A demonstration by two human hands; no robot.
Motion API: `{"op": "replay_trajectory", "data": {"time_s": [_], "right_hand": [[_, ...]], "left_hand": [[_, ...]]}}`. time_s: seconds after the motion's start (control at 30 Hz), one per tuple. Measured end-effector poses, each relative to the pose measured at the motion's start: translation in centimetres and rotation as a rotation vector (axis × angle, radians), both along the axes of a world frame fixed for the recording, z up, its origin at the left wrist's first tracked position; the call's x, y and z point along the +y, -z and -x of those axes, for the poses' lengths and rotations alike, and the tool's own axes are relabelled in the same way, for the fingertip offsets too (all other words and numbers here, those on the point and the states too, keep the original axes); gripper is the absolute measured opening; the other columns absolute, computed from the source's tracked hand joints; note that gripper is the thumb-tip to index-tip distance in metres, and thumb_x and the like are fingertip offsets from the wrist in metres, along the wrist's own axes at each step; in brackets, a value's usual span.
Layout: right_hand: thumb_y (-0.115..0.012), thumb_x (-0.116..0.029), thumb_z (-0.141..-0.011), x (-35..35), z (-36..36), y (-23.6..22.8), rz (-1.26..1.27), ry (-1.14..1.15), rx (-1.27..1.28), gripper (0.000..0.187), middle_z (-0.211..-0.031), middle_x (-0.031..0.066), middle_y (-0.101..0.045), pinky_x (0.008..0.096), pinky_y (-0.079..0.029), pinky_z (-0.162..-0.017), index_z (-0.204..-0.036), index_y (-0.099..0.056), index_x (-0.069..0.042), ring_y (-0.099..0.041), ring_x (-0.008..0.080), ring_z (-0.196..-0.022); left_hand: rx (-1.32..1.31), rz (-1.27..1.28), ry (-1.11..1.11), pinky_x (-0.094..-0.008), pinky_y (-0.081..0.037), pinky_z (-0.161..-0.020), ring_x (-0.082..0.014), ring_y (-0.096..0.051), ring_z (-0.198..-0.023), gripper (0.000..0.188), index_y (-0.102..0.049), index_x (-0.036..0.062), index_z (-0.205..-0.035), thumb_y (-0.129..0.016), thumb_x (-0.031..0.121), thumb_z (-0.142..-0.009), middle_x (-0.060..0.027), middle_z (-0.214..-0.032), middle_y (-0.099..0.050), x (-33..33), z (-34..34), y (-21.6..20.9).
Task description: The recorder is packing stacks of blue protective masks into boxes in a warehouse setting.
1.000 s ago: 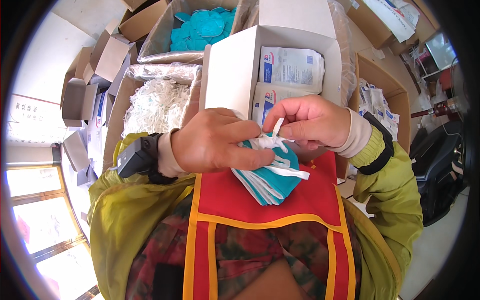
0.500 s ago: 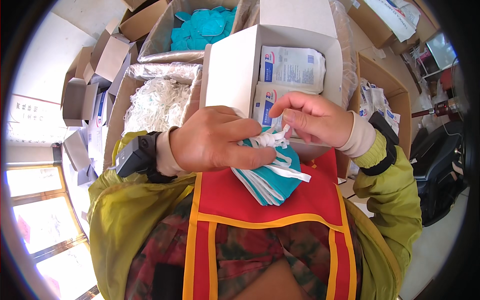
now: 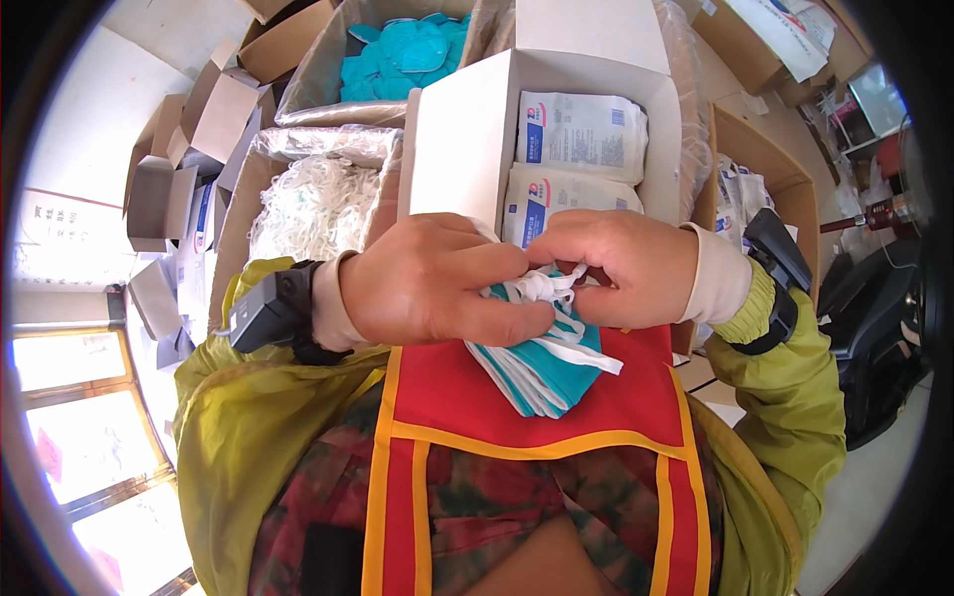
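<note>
Your left hand (image 3: 427,283) grips the teal-and-white fabric stack (image 3: 527,372), slanting lengthwise toward the red apron's (image 3: 437,382) yellow hem (image 3: 517,453); your right hand (image 3: 641,268) pinches white straps (image 3: 542,288) atop.

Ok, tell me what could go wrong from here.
The left hand grips only the upper end of the teal and white stack, and its lower edges are fanned out, so layers might slide apart.

The white straps are bunched together near the right hand, so they could tangle.

One loose strap end trails over the stack's side and might snag.
</note>
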State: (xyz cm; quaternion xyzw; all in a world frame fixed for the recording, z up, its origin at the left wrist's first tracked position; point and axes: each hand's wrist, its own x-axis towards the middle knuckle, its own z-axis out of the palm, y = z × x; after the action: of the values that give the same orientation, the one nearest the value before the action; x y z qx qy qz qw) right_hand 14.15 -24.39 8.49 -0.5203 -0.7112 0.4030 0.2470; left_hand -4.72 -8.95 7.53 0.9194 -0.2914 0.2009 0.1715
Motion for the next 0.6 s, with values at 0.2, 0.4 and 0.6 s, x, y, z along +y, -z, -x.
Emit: {"op": "replay_trajectory", "data": {"time_s": [0.2, 0.4, 0.6], "right_hand": [[-0.054, -0.011, -0.078, -0.2, 0.4, 0.4, -0.201, 0.009, -0.290, 0.017, -0.087, 0.0167, -0.054, 0.0386, -0.048, -0.071, -0.089, -0.061, 0.000, -0.058, 0.0347, -0.080], [-0.053, -0.012, -0.084, -0.2, -0.4, 0.2, 0.274, 0.123, 0.342, 0.017, -0.085, 0.0057, -0.057, 0.0321, -0.046, -0.064, -0.091, -0.061, 0.001, -0.056, 0.0181, -0.071], [-0.052, -0.016, -0.091, 0.1, -0.4, -0.2, 0.492, 0.114, 0.424, 0.021, -0.074, -0.0008, -0.055, 0.0257, -0.044, -0.062, -0.101, -0.060, 0.000, -0.050, 0.0086, -0.069]], "left_hand": [[0.007, -0.018, -0.004, -0.0285, -0.047, -0.050, -0.0184, -0.058, -0.058, 0.035, -0.069, 0.0186, -0.101, -0.071, 0.019, -0.066, -0.0066, -0.087, -0.059, 0.0, 0.0, -0.1], [-0.061, 0.029, 0.001, -0.0285, -0.047, -0.050, -0.0180, -0.058, -0.058, 0.035, -0.069, 0.0175, -0.100, -0.071, 0.018, -0.065, -0.0066, -0.087, -0.059, 0.1, -0.3, 0.3], [-0.007, -0.014, -0.003, -0.0281, -0.048, -0.052, -0.0179, -0.059, -0.060, 0.035, -0.069, 0.0161, -0.099, -0.071, 0.017, -0.064, -0.0068, -0.087, -0.059, 0.0, -0.3, -0.4]]}}
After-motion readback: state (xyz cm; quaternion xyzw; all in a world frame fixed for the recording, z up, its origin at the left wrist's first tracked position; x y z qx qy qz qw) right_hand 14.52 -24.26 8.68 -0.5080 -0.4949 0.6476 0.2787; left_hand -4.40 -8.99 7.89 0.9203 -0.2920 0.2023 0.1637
